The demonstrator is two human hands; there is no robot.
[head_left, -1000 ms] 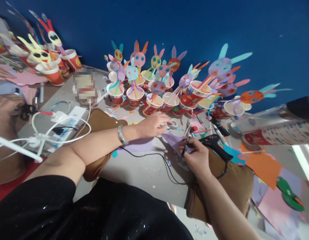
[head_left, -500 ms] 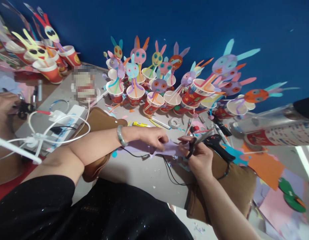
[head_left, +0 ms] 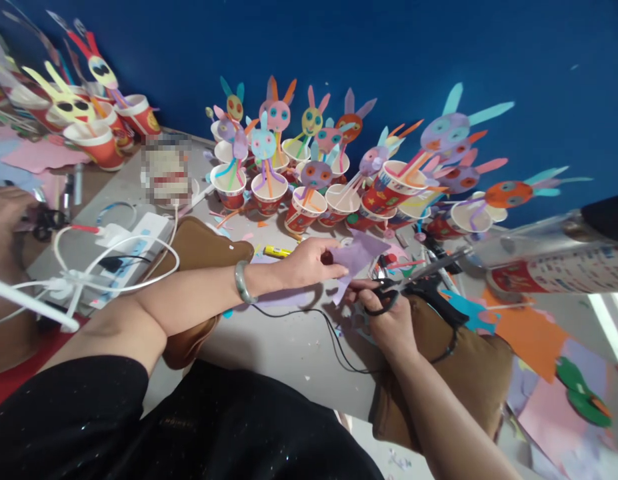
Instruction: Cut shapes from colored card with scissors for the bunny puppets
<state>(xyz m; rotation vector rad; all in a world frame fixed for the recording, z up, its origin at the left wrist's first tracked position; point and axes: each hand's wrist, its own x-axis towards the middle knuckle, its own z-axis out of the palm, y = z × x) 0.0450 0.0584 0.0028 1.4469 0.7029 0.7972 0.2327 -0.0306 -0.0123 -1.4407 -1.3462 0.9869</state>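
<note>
Between the thumb and fingers of my left hand [head_left: 313, 261] is a piece of purple paper [head_left: 359, 255], lifted off the table with jagged cut edges. My right hand [head_left: 393, 320] has its fingers through the handles of black-handled scissors [head_left: 389, 293]. The scissor blades point up and right, away from the paper. Another purple sheet [head_left: 283, 298] lies flat under my left wrist. A yellow marker [head_left: 277, 251] rests just behind my left hand.
Several red paper cups [head_left: 306, 210] with paper rabbit heads stand along the blue wall. White cables and a power strip [head_left: 133, 257] lie left, near another person's hand [head_left: 9, 207]. A large clear tube [head_left: 543, 250] stands right, by orange paper [head_left: 531, 333]. A black cord [head_left: 333, 333] crosses the table.
My left hand has raised the purple paper piece from the table, clear of the flat sheet. The scissors in my right hand have swung so their blades point farther right.
</note>
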